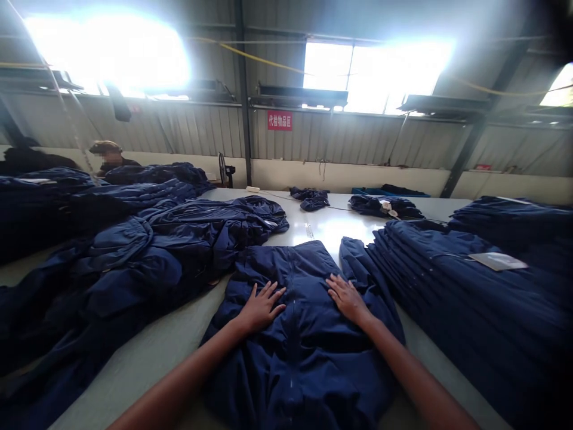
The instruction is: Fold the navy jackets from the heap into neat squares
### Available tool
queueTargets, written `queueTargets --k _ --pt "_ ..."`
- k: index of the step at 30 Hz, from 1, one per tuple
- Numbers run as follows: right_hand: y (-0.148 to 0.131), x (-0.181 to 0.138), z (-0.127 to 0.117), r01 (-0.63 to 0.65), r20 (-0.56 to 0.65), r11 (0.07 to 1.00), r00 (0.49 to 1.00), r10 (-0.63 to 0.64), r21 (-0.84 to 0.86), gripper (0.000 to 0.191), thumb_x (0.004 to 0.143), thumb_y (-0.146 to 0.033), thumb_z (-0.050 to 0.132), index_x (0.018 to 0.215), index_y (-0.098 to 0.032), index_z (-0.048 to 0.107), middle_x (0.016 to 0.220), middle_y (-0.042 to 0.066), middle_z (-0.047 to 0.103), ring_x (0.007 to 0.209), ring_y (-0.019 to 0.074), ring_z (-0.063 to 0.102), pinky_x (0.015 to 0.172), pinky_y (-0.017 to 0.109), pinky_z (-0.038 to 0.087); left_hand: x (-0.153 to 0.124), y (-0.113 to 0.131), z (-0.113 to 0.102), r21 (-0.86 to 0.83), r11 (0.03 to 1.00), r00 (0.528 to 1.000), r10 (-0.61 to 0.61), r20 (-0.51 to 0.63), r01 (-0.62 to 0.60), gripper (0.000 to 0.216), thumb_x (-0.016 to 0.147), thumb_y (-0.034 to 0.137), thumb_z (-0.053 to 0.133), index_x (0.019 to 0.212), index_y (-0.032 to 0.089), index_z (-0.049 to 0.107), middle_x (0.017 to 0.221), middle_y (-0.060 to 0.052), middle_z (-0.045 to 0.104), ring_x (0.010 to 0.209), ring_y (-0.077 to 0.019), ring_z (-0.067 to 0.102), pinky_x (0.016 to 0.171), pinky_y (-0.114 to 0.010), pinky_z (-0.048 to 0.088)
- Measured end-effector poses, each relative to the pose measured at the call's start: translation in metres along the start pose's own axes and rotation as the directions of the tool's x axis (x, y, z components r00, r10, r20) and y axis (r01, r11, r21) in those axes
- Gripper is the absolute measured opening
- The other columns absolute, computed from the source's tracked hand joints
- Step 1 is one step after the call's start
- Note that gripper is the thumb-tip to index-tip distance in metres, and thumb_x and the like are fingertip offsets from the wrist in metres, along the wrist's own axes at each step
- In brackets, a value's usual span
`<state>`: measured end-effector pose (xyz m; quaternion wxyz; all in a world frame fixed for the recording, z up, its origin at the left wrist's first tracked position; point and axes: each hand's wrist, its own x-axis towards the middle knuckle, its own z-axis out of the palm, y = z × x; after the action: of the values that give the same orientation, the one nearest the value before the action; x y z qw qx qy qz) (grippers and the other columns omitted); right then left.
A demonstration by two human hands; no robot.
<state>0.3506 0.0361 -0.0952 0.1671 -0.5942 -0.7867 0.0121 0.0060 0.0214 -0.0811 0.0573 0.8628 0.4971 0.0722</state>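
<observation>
A navy blue jacket (313,328) lies spread in front of me, its front closure running down the middle and its collar end pointing away. My left hand (262,307) rests flat on the jacket, left of the closure, with fingers spread. On the other side, my right hand (349,297) presses on the upper right part of the jacket, fingers stretched out. One sleeve (358,260) shows along the right edge, partly behind my right hand. Neither hand grips the fabric.
To the left lies a loose heap of navy garments (147,245). A neat stack of folded garments (447,269) with a tag (499,261) stands on the right. Two small bundles (308,198) (385,206) lie farther back on the table (313,230). A person (111,158) is at the back left.
</observation>
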Motion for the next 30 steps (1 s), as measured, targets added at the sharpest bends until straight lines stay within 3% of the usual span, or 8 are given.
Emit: queueTargets --k 2,5,9,20,30 --pt "-0.002 -0.006 0.010 0.008 -0.035 1.000 0.999 -0.008 -0.008 0.047 0.108 -0.036 0.038 0.147 -0.026 0.062 0.156 0.009 0.057 0.149 0.0275 0.047 0.123 0.052 0.034 -0.001 0.000 0.003 -0.013 1.000 0.999 -0.005 -0.040 0.004 0.059 0.108 0.059 0.039 0.162 0.034 0.042 0.169 -0.009 0.038 0.159 -0.0330 0.029 0.126 -0.070 0.015" --pt "-0.006 -0.013 0.016 -0.060 -0.110 0.996 0.993 0.053 -0.064 0.045 0.108 -0.034 0.040 0.142 -0.025 0.066 0.149 0.010 0.063 0.141 0.0281 0.055 0.119 0.049 0.039 -0.004 0.001 0.001 -0.017 0.999 0.998 -0.033 -0.059 0.032 0.058 0.107 0.058 0.042 0.161 0.036 0.043 0.168 -0.008 0.041 0.158 -0.0328 0.031 0.126 -0.070 0.016" --pt "-0.012 -0.014 0.014 -0.095 -0.145 0.989 0.986 0.079 -0.112 0.042 0.107 -0.034 0.044 0.139 -0.025 0.068 0.145 0.011 0.066 0.137 0.0289 0.058 0.114 0.048 0.043 -0.005 0.005 -0.002 -0.022 0.998 0.997 -0.053 -0.048 0.052 0.058 0.107 0.057 0.044 0.161 0.035 0.043 0.169 -0.008 0.040 0.159 -0.0327 0.030 0.126 -0.069 0.017" --pt "0.001 -0.012 0.016 -0.007 -0.169 0.993 0.986 -0.014 -0.122 0.041 0.106 -0.035 0.043 0.133 -0.020 0.070 0.136 0.013 0.070 0.124 0.0302 0.065 0.105 0.046 0.048 -0.004 0.007 0.001 0.009 1.000 0.996 -0.024 -0.088 0.025 0.053 0.108 0.052 0.044 0.156 0.031 0.048 0.164 -0.010 0.047 0.154 -0.0326 0.038 0.126 -0.065 0.026" --pt "0.004 -0.013 0.009 0.000 -0.115 0.992 0.993 -0.015 -0.124 0.044 0.106 -0.037 0.042 0.138 -0.019 0.066 0.141 0.012 0.067 0.125 0.0304 0.063 0.103 0.044 0.047 0.002 0.007 0.003 0.032 0.999 0.995 0.012 -0.097 -0.009 0.052 0.109 0.049 0.042 0.157 0.029 0.048 0.163 -0.010 0.048 0.152 -0.0324 0.042 0.124 -0.063 0.029"
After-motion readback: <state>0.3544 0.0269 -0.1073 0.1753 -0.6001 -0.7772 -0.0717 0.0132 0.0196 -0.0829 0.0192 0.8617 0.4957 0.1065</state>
